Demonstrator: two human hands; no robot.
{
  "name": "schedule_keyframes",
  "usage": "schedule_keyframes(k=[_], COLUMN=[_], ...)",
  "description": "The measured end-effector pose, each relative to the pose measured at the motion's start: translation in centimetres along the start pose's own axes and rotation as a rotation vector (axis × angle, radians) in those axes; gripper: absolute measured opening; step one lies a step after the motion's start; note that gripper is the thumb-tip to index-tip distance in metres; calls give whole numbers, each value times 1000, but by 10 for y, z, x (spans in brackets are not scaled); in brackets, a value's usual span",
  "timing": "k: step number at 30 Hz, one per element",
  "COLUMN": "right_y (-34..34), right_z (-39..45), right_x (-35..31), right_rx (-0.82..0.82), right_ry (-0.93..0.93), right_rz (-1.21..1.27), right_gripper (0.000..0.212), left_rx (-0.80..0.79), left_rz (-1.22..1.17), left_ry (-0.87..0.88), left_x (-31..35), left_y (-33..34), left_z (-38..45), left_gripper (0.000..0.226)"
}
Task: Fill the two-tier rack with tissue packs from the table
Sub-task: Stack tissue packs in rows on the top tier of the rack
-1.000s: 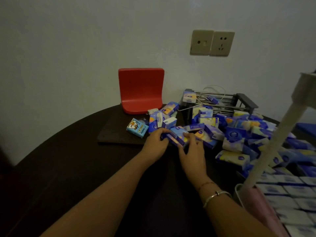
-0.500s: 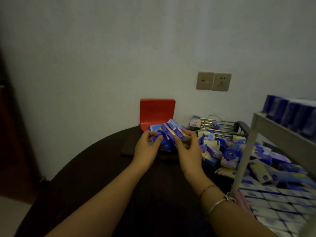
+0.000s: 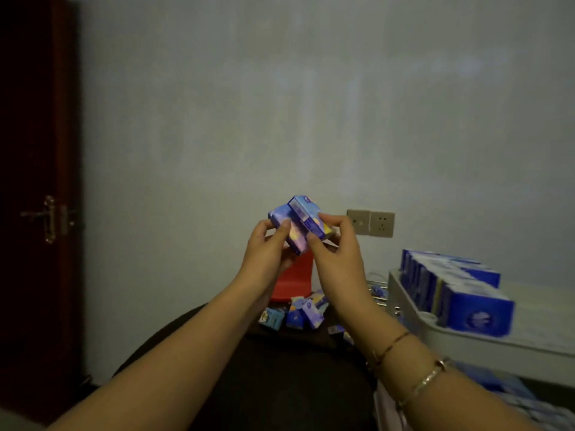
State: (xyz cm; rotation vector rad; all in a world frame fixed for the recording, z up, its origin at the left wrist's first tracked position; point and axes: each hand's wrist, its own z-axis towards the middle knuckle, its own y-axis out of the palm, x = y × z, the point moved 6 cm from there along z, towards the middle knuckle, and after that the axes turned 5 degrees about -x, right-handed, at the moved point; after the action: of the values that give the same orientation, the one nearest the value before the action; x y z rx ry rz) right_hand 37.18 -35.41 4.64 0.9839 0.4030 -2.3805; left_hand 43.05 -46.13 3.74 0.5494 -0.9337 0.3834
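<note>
Both hands hold a small bundle of blue tissue packs raised well above the dark table, in front of the wall. My left hand grips the bundle's left side with thumb and fingers. My right hand pinches its right side. The white two-tier rack stands at the right; its top tier carries a row of upright blue packs. A pile of loose packs lies on the table below my hands. The lower tier is mostly hidden behind my right arm.
A red plastic stand sits against the wall behind the pile. Wall sockets are just right of my hands. A dark wooden door with a handle fills the left edge. A small cartoon-printed box lies by the pile.
Both hands picked the bundle of packs up from the pile and lifted it high above the table. The view tilted upward, bringing the rack's top tier into sight.
</note>
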Motion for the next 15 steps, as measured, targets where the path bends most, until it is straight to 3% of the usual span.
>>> schedule_keyframes(k=[3,6,15], right_y=[-33,-72,-220], right_z=[3,6,8], right_x=[-36,-65,-66], right_rx=[5,14,71], right_ry=[-29,-9,293], right_rz=[-165,-306,-158], right_gripper=[14,26,33], left_rx=[-12,-48,-366], left_rz=[58,119,68], left_ry=[60,94,35], left_x=[24,39,43], left_y=[27,57,168], left_z=[-5,-5,1], left_gripper=[18,20,17])
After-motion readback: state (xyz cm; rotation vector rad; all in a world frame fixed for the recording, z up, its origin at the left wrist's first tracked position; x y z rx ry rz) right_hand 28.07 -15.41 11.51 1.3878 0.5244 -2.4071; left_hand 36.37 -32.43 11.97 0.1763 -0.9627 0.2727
